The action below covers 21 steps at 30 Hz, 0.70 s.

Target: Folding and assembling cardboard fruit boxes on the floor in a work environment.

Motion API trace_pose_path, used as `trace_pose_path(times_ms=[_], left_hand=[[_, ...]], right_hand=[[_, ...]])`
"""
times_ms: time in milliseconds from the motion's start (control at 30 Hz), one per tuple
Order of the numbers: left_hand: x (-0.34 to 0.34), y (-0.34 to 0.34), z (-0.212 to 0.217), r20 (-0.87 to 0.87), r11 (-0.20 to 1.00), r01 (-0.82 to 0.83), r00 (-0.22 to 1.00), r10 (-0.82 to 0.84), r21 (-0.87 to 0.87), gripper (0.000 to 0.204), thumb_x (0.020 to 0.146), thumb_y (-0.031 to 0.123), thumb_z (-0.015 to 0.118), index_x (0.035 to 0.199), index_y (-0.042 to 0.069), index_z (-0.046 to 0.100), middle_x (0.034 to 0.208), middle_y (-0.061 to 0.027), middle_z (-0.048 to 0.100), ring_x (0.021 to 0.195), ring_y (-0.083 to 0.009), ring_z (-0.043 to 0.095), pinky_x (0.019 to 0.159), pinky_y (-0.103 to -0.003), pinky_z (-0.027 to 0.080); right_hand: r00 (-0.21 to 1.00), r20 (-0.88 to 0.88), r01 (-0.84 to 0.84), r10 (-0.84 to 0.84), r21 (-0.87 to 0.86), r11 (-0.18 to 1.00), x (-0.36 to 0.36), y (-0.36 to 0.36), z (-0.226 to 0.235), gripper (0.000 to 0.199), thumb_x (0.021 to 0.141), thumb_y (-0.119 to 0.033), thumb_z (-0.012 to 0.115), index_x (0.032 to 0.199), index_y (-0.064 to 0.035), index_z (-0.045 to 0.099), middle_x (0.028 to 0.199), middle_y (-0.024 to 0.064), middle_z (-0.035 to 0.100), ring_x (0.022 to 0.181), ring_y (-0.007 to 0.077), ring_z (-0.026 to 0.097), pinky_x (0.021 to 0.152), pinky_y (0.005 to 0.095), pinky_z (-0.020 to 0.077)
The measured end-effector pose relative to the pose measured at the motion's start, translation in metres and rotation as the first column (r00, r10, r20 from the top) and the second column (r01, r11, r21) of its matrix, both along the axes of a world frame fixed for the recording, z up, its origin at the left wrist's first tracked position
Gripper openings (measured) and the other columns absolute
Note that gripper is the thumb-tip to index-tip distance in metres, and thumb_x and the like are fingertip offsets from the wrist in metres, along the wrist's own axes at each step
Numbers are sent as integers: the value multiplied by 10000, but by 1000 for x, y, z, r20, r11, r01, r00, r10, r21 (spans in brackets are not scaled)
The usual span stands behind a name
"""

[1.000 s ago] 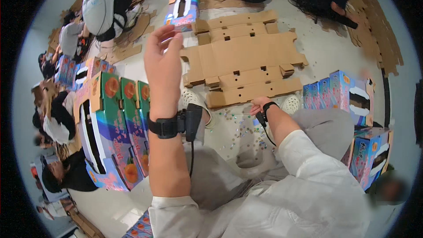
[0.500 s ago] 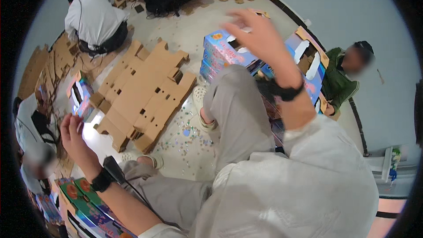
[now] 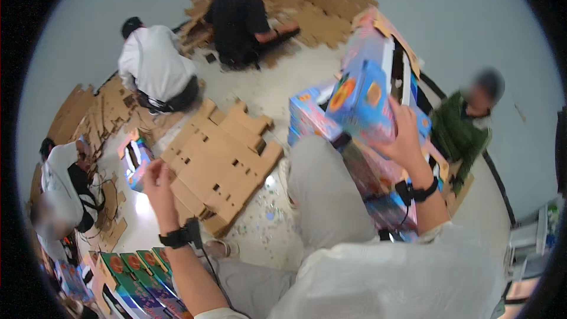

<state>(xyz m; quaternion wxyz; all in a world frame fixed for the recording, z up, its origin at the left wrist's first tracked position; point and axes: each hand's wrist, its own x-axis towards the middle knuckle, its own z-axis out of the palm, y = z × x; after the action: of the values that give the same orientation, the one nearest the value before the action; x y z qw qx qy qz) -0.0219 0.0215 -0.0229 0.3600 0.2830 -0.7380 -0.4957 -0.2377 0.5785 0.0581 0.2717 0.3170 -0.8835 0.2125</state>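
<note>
My right hand [image 3: 406,139] grips the lower edge of a blue and pink printed cardboard box [image 3: 361,97], holding it tilted above more boxes beside my right knee. Its long side shows a cut-out opening and brown inner board. Beneath it sits a pink and blue printed box [image 3: 307,112], partly hidden by the held one. On the left, my left hand [image 3: 158,189] is raised with loosely bent fingers and holds nothing visible. Just beyond that hand stands a small printed box [image 3: 134,156] with an open top. Brown slotted cardboard [image 3: 221,159] lies on the floor between my hands.
Green and purple boxes [image 3: 133,283] stand in a row at lower left. Small shiny bits [image 3: 269,215] litter the floor. People sit around: one in black [image 3: 239,23], one in white [image 3: 156,65], one in green [image 3: 463,124], another at far left. Cardboard sheets [image 3: 322,15] line the wall.
My right hand has come down from mid-air and taken hold of a printed box, which is now tilted up. My left hand has moved right. The view has shifted.
</note>
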Motion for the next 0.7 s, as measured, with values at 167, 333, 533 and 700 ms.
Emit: trace_pose_path(times_ms=[167,333,533,700], left_hand=[[-4,45,49,-306,926,375,887,-346,37,820,924,239,794,1594,89,345,1504,-142,504,1370,-278,534,1135,-427,463],[13,68,94,-565,988,150,819,-101,42,1141,808,263,882,1667,136,142,1578,-177,403,1403,-322,499,1185,-486,418],[37,24,72,-345,995,49,936,-74,-81,1119,756,157,886,1647,157,208,1547,-157,427,1408,-284,483,1167,-449,430],[41,22,47,-378,963,266,887,-265,-49,1102,752,160,879,1630,170,213,1495,-153,475,1385,-269,501,1161,-433,425]], right_hand=[[820,-171,-544,546,64,837,11,-106,51,980,590,-253,961,1466,-77,557,1152,158,594,1095,381,607,1184,589,385],[463,-75,-779,883,441,446,36,-229,21,922,556,-156,918,1430,-153,624,1153,134,604,1119,360,620,1178,605,412],[373,168,-925,912,-5,380,14,-287,23,701,818,-166,828,1472,-127,576,1401,126,590,1337,355,551,1159,526,412],[343,567,-490,749,-572,658,-35,-341,-23,834,934,-167,774,1617,-72,307,1513,150,499,1376,296,513,1151,428,418]])
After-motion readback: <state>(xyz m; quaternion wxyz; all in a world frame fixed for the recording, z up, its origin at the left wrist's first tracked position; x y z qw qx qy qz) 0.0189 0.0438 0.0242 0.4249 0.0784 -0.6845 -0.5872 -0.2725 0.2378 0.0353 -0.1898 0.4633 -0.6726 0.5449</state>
